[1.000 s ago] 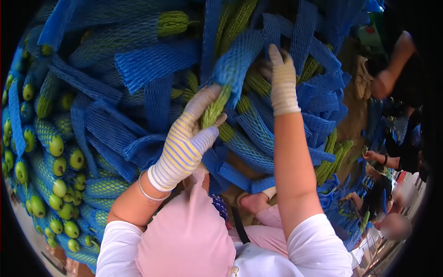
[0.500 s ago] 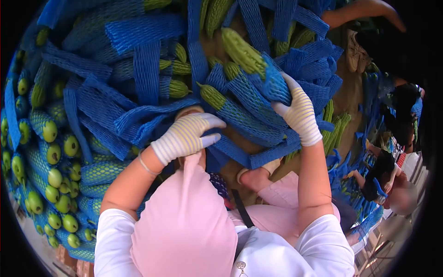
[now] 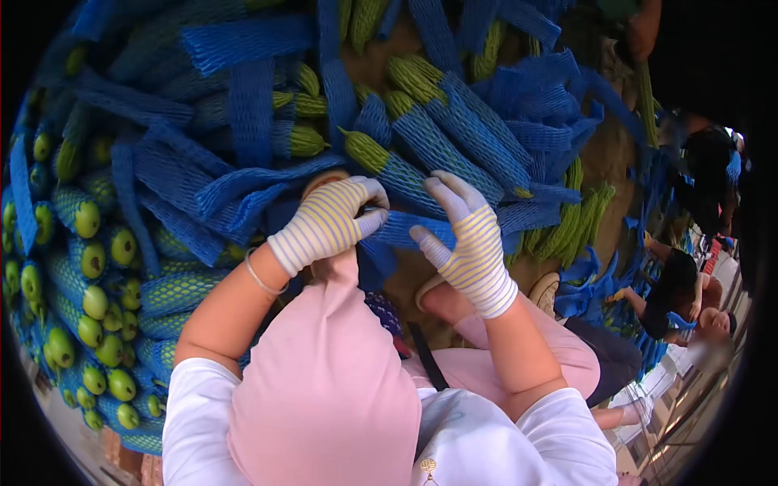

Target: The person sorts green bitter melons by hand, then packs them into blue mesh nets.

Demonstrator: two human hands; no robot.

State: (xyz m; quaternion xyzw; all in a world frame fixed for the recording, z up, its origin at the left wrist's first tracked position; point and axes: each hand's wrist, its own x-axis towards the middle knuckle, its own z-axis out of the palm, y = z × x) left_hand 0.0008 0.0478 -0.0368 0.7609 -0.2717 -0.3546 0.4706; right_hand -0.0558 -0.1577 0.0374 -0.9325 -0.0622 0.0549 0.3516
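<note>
My left hand [image 3: 332, 223], in a striped glove, is held with thumb and curled fingers apart beside a blue foam net sleeve [image 3: 413, 229]. My right hand [image 3: 468, 243], gloved the same way, has its fingers stretched and its thumb spread near that sleeve. No gourd is in either hand. Just beyond them lies a bitter gourd [image 3: 366, 151], its lower part inside a blue net. More netted bitter gourds [image 3: 446, 146] lie side by side behind it, bumpy green tips showing.
Loose blue net sleeves [image 3: 247, 44] lie heaped at the back and left. Smooth green gourds in nets [image 3: 95, 301] are stacked at left. Bare bitter gourds [image 3: 587, 227] lie at right. Another person's arm [image 3: 643, 31] shows at top right; a person [image 3: 677, 283] is farther right.
My right hand has let go of the netted bitter gourd, which now lies among the others. That hand has come down and left, closer to my left hand. The other person's arm has shifted.
</note>
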